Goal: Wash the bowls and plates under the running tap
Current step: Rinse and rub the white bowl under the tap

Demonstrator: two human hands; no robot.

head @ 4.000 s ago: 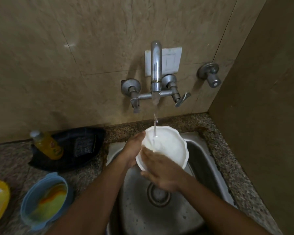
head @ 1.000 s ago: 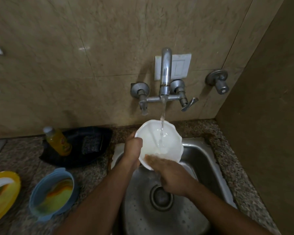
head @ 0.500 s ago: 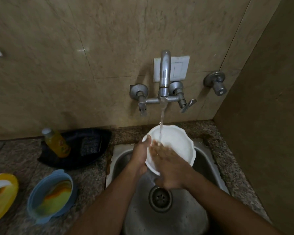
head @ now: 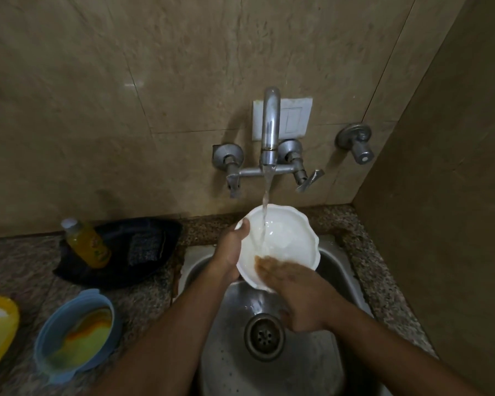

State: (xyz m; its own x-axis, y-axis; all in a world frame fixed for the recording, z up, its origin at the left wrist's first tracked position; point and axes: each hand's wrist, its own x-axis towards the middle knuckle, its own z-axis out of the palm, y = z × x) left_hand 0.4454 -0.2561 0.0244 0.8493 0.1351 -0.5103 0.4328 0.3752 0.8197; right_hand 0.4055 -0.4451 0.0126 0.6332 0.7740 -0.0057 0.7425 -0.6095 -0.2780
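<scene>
White bowl (head: pixel 283 238) now higher, blue bowl (head: pixel 75 335) aside.

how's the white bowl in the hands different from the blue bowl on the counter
The white bowl is held tilted over the sink under the running water; the blue bowl sits flat on the counter, untouched. The white bowl has a scalloped rim and looks clean inside; the blue bowl has a smooth rim with a tab and yellow-orange residue inside. The left hand grips the white bowl while the right hand rubs it. Both are round.
</scene>
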